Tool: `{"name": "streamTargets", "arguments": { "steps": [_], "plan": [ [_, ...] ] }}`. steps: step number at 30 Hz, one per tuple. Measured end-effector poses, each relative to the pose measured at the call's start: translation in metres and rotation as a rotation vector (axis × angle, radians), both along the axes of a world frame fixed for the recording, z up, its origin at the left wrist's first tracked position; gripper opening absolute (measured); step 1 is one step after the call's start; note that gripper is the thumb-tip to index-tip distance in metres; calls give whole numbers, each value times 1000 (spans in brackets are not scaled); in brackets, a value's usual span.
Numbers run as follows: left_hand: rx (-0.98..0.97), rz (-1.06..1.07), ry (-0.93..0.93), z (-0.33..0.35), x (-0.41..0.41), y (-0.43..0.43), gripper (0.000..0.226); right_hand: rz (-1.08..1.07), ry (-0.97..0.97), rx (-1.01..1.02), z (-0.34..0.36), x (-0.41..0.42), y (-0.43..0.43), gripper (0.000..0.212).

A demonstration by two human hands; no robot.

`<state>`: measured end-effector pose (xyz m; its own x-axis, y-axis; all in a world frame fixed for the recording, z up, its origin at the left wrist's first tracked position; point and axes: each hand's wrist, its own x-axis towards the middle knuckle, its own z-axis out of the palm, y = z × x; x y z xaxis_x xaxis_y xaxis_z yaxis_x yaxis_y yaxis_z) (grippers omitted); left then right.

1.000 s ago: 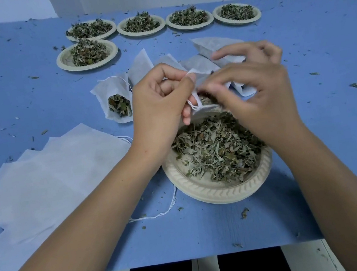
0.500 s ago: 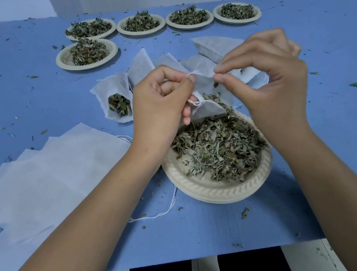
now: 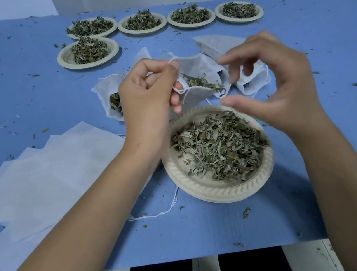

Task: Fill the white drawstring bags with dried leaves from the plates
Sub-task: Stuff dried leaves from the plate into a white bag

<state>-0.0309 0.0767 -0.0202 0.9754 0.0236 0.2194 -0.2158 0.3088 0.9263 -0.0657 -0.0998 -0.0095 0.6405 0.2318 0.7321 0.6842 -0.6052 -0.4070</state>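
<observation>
My left hand [image 3: 146,94] pinches the rim of a white drawstring bag [image 3: 198,72], held open above the near plate [image 3: 217,189]. Dried leaves [image 3: 204,82] show in the bag's mouth. The plate holds a heap of dried leaves [image 3: 220,145]. My right hand [image 3: 280,82] hovers to the right of the bag with fingers spread and loosely bent, holding nothing. A filled bag [image 3: 108,94] lies to the left behind my left hand, and another bag [image 3: 252,79] lies behind my right hand.
Several plates of dried leaves stand at the back, four in a row [image 3: 190,16] and one in front at the left [image 3: 88,52]. A stack of flat white bags [image 3: 41,177] lies at the left. Leaf crumbs dot the blue table [image 3: 208,227], whose front edge is near.
My right hand let go of the bag's rim and drew off to the right, fingers spreading. My left hand lifted the bag a little, its mouth now wider with leaves visible.
</observation>
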Motion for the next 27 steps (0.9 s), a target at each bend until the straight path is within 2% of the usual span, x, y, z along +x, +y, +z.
{"name": "streamTargets", "arguments": {
  "steps": [2,6,8,10,12,14,18,22,24,27],
  "plan": [
    [14,3,-2,1,0,0,20,12,2,-60,-2,2,0,30],
    [170,-20,-124,-3,-6,-2,20,9,-87,15,-2,3,7,10],
    [230,-35,-183,-4,-10,-4,19,-36,-131,40,-3,2,10,8],
    [241,-61,-212,-5,-12,-6,19,-121,-187,-29,-7,3,14,8],
    [236,-71,-217,-5,-12,-6,20,-159,-180,-161,-13,7,14,15],
    [220,-51,-193,-5,-10,-5,20,-132,-82,-212,-15,9,12,29],
    [192,-22,-180,-4,-8,-3,20,-97,-110,-43,-13,4,8,50],
    [231,-111,-291,-2,-14,-4,16,-57,44,-250,-20,6,18,59],
    [231,-88,-300,-3,-14,-5,17,-51,48,-192,-20,7,17,63],
    [190,39,-238,-3,-9,-1,18,-126,-170,93,-13,3,8,57]
  ]
}}
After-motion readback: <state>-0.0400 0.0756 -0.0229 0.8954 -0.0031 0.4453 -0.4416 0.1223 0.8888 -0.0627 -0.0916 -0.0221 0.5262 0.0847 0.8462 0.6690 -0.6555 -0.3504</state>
